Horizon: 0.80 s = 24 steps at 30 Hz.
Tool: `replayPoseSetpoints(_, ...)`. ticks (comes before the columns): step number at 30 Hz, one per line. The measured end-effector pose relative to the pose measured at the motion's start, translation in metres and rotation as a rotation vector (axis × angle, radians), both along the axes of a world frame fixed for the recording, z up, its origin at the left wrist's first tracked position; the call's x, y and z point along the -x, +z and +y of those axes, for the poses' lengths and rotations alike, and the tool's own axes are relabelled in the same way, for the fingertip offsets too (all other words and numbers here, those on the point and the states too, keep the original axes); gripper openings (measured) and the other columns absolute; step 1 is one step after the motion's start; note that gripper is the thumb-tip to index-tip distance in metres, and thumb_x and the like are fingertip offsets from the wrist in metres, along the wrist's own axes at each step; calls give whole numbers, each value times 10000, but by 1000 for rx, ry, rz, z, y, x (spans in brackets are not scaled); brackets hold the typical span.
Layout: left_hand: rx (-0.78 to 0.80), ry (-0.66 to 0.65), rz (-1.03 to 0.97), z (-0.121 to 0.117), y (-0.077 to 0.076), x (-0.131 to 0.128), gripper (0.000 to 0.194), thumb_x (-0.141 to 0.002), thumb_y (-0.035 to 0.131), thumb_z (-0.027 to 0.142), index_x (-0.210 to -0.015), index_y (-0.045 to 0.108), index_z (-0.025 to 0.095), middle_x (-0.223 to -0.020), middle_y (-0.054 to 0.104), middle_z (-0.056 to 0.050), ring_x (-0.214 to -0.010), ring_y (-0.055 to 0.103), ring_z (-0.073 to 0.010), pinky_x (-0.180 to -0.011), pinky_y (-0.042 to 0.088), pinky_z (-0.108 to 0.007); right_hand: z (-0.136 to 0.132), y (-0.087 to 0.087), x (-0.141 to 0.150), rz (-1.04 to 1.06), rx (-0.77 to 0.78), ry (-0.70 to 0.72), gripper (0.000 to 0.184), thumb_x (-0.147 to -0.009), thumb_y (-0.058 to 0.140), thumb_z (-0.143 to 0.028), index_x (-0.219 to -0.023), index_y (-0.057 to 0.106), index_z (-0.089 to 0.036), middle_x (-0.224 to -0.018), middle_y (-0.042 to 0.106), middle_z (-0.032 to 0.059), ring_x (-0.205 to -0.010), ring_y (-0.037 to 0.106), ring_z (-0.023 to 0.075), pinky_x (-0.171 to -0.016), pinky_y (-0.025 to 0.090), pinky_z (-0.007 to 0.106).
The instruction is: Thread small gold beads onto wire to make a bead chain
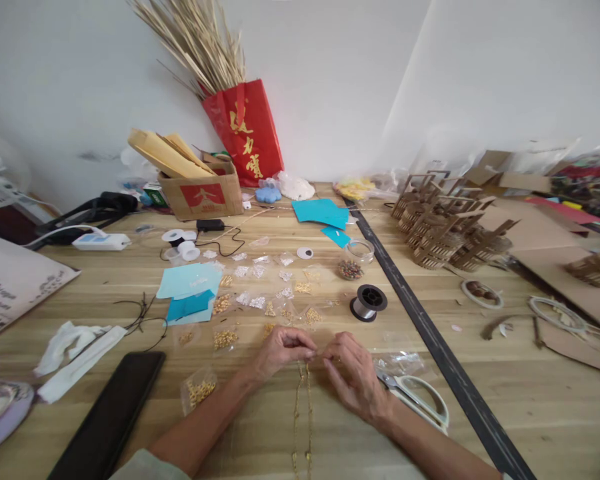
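Over the middle of the table, a thin gold beaded chain hangs in two strands from the fingertips of my left hand and trails toward me. My left thumb and forefinger are pinched on its upper end. My right hand faces it a short gap away, thumb and fingers pinched together; what they hold is too small to make out. Beside my right wrist lie white-handled scissors, partly covered by the hand. Small bags of gold beads lie just beyond my left hand.
A spool of fine wire and a jar of mixed beads stand behind my right hand. A black phone lies at the left. Small woven baskets cluster at the right, past a black strip. Blue cards lie left of centre.
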<state>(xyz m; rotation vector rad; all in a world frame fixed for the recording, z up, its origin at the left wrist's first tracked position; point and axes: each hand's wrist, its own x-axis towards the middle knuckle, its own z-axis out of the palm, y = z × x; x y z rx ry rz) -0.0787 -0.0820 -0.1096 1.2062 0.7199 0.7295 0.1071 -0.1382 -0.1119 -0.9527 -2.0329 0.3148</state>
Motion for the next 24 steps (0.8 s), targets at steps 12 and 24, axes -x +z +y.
replayPoseSetpoints(12, 20, 4, 0, 0, 0, 0, 235, -591, 815, 326, -677, 726, 126, -613, 667, -14, -577, 577, -107, -597, 439, -209, -1, 0, 0, 0, 4, -3, 93, -903, 482, -125, -903, 545, -193, -785, 588, 34, -715, 516, 168, -660, 411, 325)
replayPoseSetpoints(24, 13, 4, 17, 0, 0, 0, 231, -596, 807, 327, -681, 725, 127, -625, 675, -26, -584, 585, -122, -607, 449, -228, 0, 0, 0, -7, 3, -3, 105, -901, 470, -122, -892, 539, -201, -779, 586, 36, -708, 523, 174, -652, 423, 326)
